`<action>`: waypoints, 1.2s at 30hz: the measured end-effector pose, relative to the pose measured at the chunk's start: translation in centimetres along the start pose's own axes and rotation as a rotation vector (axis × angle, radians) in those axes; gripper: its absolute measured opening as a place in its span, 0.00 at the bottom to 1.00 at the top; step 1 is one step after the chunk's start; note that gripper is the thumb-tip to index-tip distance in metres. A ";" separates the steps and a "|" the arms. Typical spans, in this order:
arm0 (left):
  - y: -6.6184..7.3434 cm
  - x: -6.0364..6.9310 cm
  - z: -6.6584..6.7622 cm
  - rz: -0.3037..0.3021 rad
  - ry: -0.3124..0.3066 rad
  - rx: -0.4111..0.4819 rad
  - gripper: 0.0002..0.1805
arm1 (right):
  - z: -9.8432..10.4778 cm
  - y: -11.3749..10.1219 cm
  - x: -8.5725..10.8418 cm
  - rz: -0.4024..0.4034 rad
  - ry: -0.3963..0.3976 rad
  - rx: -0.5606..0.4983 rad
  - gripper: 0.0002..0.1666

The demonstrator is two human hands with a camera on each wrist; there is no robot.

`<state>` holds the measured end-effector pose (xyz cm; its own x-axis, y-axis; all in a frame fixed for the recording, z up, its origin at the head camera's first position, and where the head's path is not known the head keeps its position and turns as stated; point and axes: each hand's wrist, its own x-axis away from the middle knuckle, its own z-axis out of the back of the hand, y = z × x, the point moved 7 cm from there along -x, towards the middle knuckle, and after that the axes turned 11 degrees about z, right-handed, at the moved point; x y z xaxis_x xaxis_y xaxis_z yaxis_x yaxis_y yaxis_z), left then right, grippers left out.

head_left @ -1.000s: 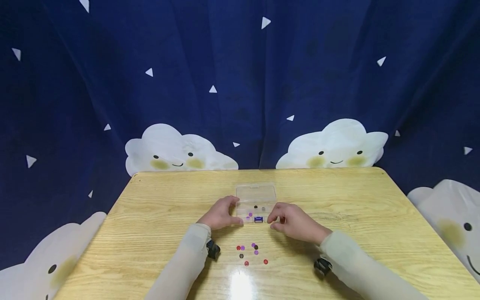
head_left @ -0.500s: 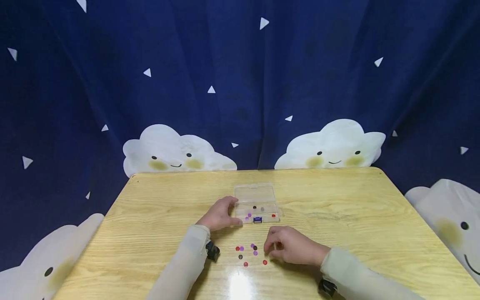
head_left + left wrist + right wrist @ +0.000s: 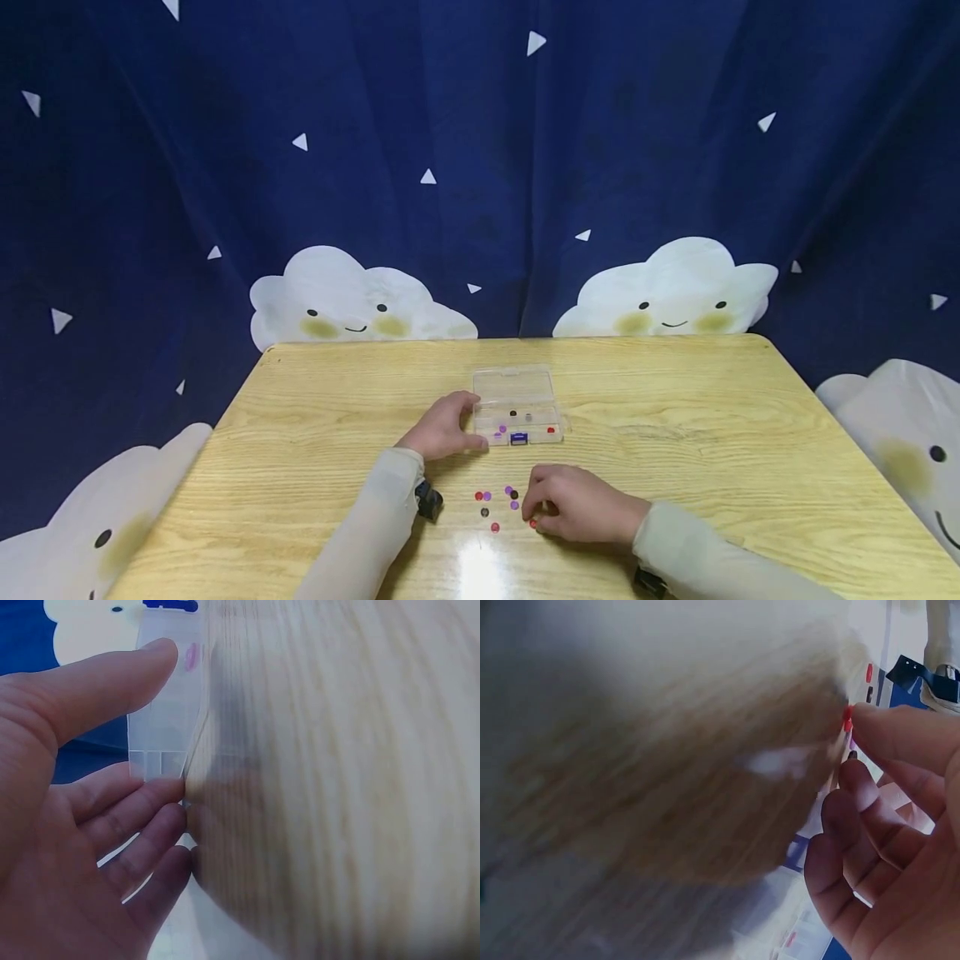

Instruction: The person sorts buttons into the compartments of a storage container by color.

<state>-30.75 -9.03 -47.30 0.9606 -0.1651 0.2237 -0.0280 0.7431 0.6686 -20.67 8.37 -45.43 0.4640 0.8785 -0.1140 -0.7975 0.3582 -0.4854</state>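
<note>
A clear plastic box point(image 3: 538, 423), its lid folded back, stands mid-table with a few small red, purple and black discs inside. My left hand point(image 3: 444, 429) holds the box's left end, thumb at the front and fingers at the side, as the left wrist view also shows the box point(image 3: 166, 697). Over the tabletop, my right hand point(image 3: 581, 505) is at a small red disc point(image 3: 533, 524). In the right wrist view the thumb tip touches red point(image 3: 847, 718); the loosely bent fingers sit apart from it, so no pinch shows.
Several loose discs lie in front of the box, among them a red disc point(image 3: 495, 527), a purple disc point(image 3: 487, 496) and a black disc point(image 3: 484, 512). A blue label or latch point(image 3: 519, 438) marks the box front. The wooden table point(image 3: 300, 417) ends at a dark blue curtain point(image 3: 480, 167).
My right hand has come from the box's right front corner down toward the loose discs, reaching the right-hand red one. A red disc now shows in the box's right part. The left hand stays put.
</note>
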 end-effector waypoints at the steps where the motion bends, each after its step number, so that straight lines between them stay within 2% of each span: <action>1: 0.0 0.0 0.0 -0.001 -0.001 0.001 0.43 | 0.0 0.0 0.0 -0.004 -0.003 -0.001 0.07; 14: 0.1 0.1 -0.1 -0.012 0.003 0.009 0.42 | -0.4 0.4 -0.1 -0.029 0.003 0.007 0.09; 22: 0.1 0.1 0.0 -0.019 0.011 -0.008 0.42 | -0.2 -0.1 -0.3 0.012 0.023 0.035 0.10; 36: 0.1 0.2 0.0 -0.012 0.012 0.010 0.42 | -0.5 0.4 -0.1 -0.030 0.039 0.021 0.10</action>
<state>-30.59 -8.93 -47.21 0.9640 -0.1661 0.2076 -0.0194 0.7346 0.6782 -20.91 8.27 -46.03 0.5025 0.8542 -0.1337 -0.7907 0.3914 -0.4708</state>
